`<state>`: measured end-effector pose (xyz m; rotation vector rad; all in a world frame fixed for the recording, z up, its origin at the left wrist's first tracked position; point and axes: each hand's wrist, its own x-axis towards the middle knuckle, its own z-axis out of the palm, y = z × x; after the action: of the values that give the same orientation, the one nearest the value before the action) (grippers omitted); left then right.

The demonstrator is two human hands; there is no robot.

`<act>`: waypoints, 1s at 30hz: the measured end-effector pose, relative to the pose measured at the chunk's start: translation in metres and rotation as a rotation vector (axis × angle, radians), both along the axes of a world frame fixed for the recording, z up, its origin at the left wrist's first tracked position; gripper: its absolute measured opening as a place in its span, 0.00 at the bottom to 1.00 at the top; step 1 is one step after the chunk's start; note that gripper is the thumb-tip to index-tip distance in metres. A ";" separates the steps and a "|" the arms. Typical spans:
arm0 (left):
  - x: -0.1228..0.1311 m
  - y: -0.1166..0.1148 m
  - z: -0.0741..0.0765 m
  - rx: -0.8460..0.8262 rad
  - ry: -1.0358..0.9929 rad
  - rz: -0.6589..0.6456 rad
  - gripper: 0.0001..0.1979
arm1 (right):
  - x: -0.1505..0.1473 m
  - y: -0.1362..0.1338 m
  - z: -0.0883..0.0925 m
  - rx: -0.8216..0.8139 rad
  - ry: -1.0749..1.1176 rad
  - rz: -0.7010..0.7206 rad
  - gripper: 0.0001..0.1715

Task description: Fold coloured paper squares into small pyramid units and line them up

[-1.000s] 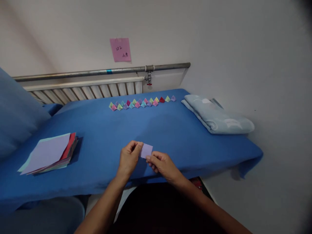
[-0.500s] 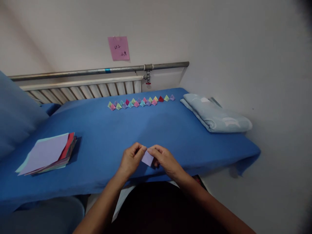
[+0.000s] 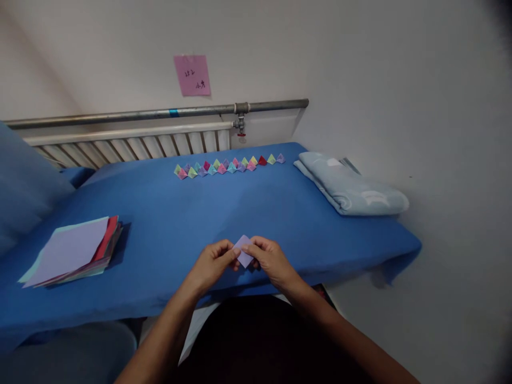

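A small folded lilac paper (image 3: 244,252) is pinched between both my hands just above the near edge of the blue-covered surface (image 3: 180,213). My left hand (image 3: 212,262) grips its left side with closed fingers. My right hand (image 3: 271,260) grips its right side, fingers curled over the paper. The paper shows as a small diamond shape between my fingertips. A stack of coloured paper sheets (image 3: 72,252), lilac on top, lies to the left. Along the far side runs a row of several small folded paper pieces (image 3: 228,166) in mixed colours.
A folded light-blue blanket (image 3: 352,189) lies at the right end of the blue surface. A radiator (image 3: 128,145) and a metal pipe (image 3: 160,113) run along the wall behind, with a pink note (image 3: 192,74) stuck above. A blue pillow (image 3: 24,186) sits at the left.
The lilac paper went from a flat rectangle held up between my hands to a smaller diamond shape; my hands came closer together and my fingers shifted on it.
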<state>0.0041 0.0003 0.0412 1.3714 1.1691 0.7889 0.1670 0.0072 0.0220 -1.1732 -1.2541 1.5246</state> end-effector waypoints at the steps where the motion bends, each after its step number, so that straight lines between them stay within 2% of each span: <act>1: 0.000 0.000 0.000 -0.013 -0.010 0.004 0.15 | 0.000 0.000 0.000 0.002 -0.002 0.003 0.14; 9: 0.001 0.001 -0.001 -0.160 -0.133 0.053 0.15 | 0.000 -0.002 -0.003 0.005 0.000 -0.007 0.13; 17: 0.001 0.002 -0.002 -0.139 -0.077 0.048 0.15 | 0.002 -0.001 -0.002 0.027 -0.049 0.012 0.13; 21: -0.003 0.003 -0.003 -0.181 -0.073 -0.003 0.15 | 0.002 0.000 -0.001 -0.006 -0.048 0.045 0.11; 23: -0.004 0.004 -0.003 -0.221 -0.074 -0.008 0.15 | 0.002 0.001 -0.003 0.028 -0.087 0.035 0.11; 26: -0.006 0.005 -0.004 -0.295 -0.008 0.017 0.16 | 0.001 0.004 -0.006 0.122 -0.227 0.031 0.10; 30: -0.007 0.009 -0.009 -0.304 0.263 -0.005 0.13 | -0.002 0.010 -0.007 0.231 -0.477 0.082 0.11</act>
<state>-0.0030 0.0094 0.0324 1.2452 1.4250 0.4119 0.1654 0.0172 0.0145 -1.3885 -1.7590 1.1483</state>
